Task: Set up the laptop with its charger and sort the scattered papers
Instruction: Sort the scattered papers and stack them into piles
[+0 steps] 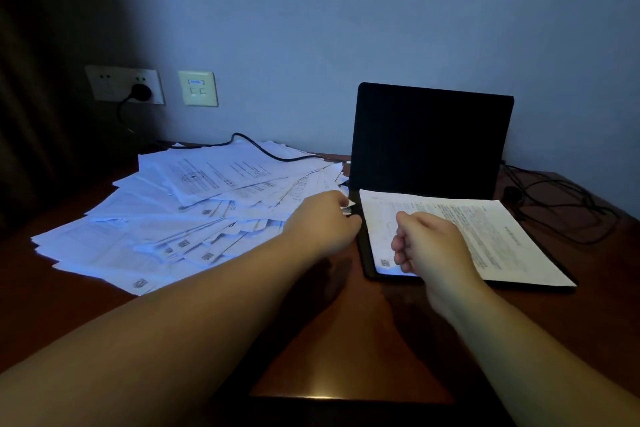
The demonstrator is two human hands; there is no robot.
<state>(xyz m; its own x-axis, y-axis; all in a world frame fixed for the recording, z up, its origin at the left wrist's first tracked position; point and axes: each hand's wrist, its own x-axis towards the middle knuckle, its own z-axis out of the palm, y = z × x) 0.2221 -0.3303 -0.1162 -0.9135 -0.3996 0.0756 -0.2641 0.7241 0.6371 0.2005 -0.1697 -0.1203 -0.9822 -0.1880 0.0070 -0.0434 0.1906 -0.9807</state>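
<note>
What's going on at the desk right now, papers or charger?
Papers. The left hand pinches the corner of a sheet at the right edge of the fanned paper pile, beside the open laptop. The right hand hovers loosely curled over a printed sheet lying across the laptop's keyboard. A black cable runs from the wall socket over the pile toward the laptop.

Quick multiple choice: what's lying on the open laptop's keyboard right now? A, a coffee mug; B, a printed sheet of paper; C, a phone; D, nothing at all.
B: a printed sheet of paper lies flat across the keyboard deck of the open laptop, with the right hand hovering over its near-left part.
</note>
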